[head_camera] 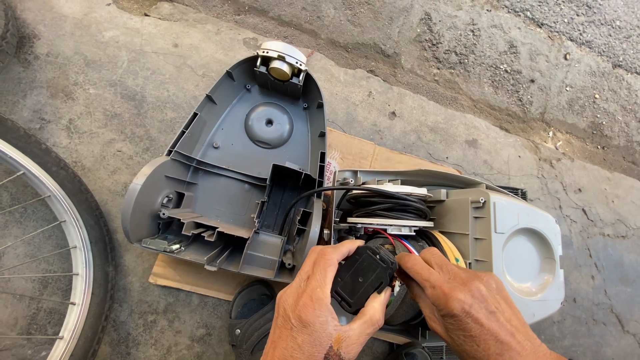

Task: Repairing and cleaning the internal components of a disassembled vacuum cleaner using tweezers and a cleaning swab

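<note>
two hands of mine meet over one small part: my left hand (313, 313) is clenched around a black block-shaped component (363, 277), thumb below it and fingers curled over its far-left corner, while my right hand (460, 307) comes in from the right with its fingertips (408, 261) pinched at the component's right edge, where thin red, blue and white wires (393, 239) run out. whether those fingertips actually grip a wire or a small connector i cannot tell, since the spot is partly hidden. the component sits at the near side of the opened vacuum cleaner body (467, 233), just in front of the coiled black cord (383, 203), and its long axis runs roughly from near-left to far-right, pointing toward my right hand. so the wire end lies right of my left-hand grip and touches my right fingertips, which makes the right hand the nearer one to the wires. the grey upper shell (233, 180) lies open to the left, a black cable (313, 195) arching from it into the body. both halves rest on a sheet of cardboard (353, 150) on the concrete ground (87, 93), with a bicycle wheel (60, 233) at the far left edge
</note>
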